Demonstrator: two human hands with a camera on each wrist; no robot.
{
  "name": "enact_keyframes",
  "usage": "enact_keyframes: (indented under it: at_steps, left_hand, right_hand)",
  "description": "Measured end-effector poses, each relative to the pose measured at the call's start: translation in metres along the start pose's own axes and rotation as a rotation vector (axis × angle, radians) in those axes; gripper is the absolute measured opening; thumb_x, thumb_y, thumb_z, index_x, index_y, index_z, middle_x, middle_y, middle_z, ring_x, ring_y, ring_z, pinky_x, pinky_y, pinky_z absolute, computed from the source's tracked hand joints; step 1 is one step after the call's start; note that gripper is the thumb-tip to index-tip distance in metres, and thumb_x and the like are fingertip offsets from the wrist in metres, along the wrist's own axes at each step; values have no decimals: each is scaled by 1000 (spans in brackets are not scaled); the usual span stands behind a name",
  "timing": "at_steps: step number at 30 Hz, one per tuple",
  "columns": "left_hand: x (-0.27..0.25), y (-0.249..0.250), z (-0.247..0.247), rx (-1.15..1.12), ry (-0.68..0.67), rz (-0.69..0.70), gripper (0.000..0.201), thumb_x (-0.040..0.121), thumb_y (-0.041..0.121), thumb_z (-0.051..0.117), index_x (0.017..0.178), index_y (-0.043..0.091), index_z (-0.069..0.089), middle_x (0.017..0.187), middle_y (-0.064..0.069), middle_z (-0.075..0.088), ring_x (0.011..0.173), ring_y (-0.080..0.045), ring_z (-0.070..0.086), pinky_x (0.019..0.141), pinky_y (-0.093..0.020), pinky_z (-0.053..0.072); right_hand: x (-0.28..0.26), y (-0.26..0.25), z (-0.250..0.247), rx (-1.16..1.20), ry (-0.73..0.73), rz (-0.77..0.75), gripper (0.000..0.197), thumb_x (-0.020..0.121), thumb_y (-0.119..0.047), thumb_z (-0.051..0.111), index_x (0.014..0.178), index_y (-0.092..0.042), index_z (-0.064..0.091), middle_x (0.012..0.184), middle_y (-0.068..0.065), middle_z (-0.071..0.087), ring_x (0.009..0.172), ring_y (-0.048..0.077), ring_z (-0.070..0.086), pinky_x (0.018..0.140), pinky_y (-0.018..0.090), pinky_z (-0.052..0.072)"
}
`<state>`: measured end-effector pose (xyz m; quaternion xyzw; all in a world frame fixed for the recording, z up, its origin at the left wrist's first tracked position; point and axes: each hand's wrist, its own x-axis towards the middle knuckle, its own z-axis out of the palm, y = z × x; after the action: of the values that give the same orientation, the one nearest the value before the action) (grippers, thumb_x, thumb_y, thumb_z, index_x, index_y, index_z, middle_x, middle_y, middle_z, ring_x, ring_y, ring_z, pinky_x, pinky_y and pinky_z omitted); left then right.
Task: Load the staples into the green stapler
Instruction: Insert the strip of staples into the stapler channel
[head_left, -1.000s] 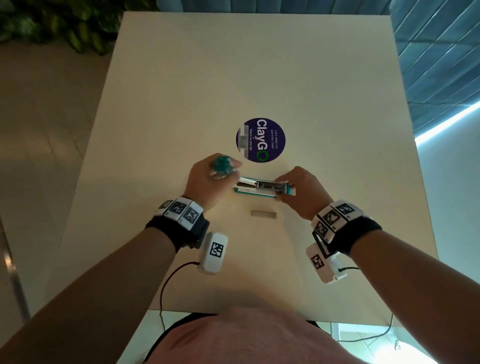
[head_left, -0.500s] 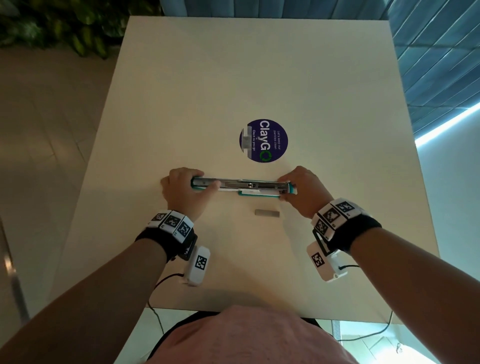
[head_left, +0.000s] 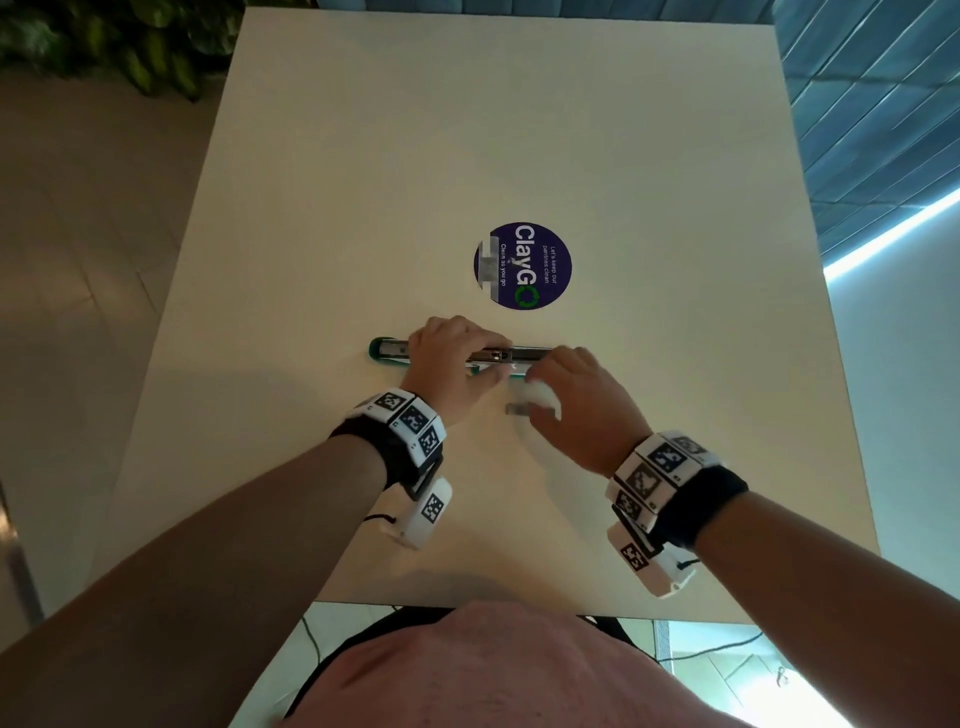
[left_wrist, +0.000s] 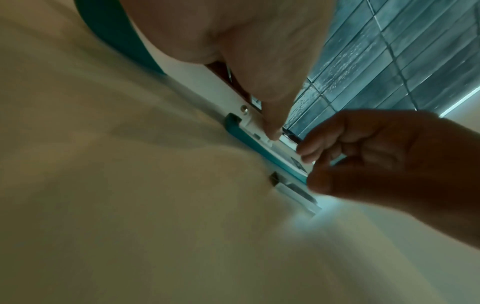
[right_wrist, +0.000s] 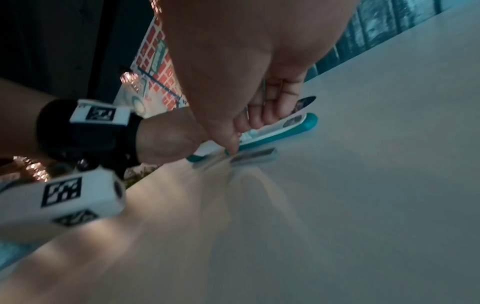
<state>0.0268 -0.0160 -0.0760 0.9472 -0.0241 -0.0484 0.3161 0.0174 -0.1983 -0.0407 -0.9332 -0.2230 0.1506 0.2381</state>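
Observation:
The green stapler lies opened out flat on the table, its metal staple channel facing up. My left hand grips it at the middle, thumb pressed on the white inner part. The staple strip, a short grey bar, lies on the table just in front of the stapler's right half. My right hand hovers over the strip with fingers curved. Its thumb and fingertips are apart, and one fingertip touches down at the strip's end. The strip still rests flat.
The cream table carries a round purple sticker just beyond the stapler. The table's near edge is close to my body. Potted leaves stand off the far left corner; a tiled wall is on the right.
The stapler's top arm swung left and down until the stapler lay flat. My left hand then slid right to the middle. My right hand left the stapler's right end and dropped to the staple strip.

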Motion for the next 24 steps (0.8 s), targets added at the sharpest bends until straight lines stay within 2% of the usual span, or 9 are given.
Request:
enact_keyframes:
  at_steps: [3, 8, 11, 14, 16, 20, 24]
  left_hand:
    - [1, -1, 2, -18, 17, -5, 26, 77, 46, 65, 102, 37, 65, 98, 2, 63, 99, -22, 49, 86, -36, 28]
    - [2, -1, 2, -49, 17, -6, 26, 77, 45, 66, 102, 37, 66, 97, 2, 63, 98, -22, 50, 87, -39, 30]
    - [2, -2, 2, -60, 20, -2, 25, 78, 43, 66, 102, 36, 66, 98, 3, 63, 98, -21, 50, 88, -37, 29]
    - [2, -3, 2, -67, 20, 6, 25, 78, 40, 66, 102, 34, 67, 97, 2, 64, 97, -21, 50, 86, -35, 27]
    - [2, -3, 3, -75, 34, 12, 24, 78, 39, 67, 101, 33, 67, 96, 1, 64, 96, -21, 51, 85, -34, 27]
    - [2, -4, 4, -83, 46, 21, 24, 77, 38, 67, 101, 32, 68, 94, 0, 65, 94, -21, 52, 84, -33, 27]
    - [2, -4, 3, -70, 37, 19, 26, 77, 40, 65, 101, 32, 68, 95, 1, 65, 93, -21, 52, 84, -34, 29]
  right_hand:
    - [-5, 1, 13, -66, -130, 21, 34, 83, -32, 61, 112, -17, 56, 117, 7, 56, 110, 27, 50, 92, 41, 48]
    - [-1, 3, 18, -62, -59, 43, 19, 86, -30, 57, 100, -18, 64, 107, 7, 62, 104, 28, 54, 85, 45, 52]
    - [0, 4, 12, -42, -46, 19, 16, 85, -30, 57, 95, -19, 61, 102, 4, 63, 100, 25, 56, 80, 40, 52]
    - [5, 5, -4, 9, 60, -13, 11, 83, -28, 58, 89, -19, 58, 89, 3, 66, 85, 22, 57, 69, 35, 50]
    - [14, 9, -15, -6, 112, -21, 10, 82, -27, 58, 89, -19, 59, 85, 1, 65, 79, 21, 55, 66, 33, 48]
    - [32, 17, -21, -94, 62, -6, 14, 83, -28, 55, 92, -19, 60, 88, 1, 63, 81, 20, 53, 66, 30, 41]
    - [37, 17, -16, -123, 14, 4, 16, 81, -28, 57, 93, -19, 59, 90, 1, 62, 82, 19, 53, 66, 30, 42]
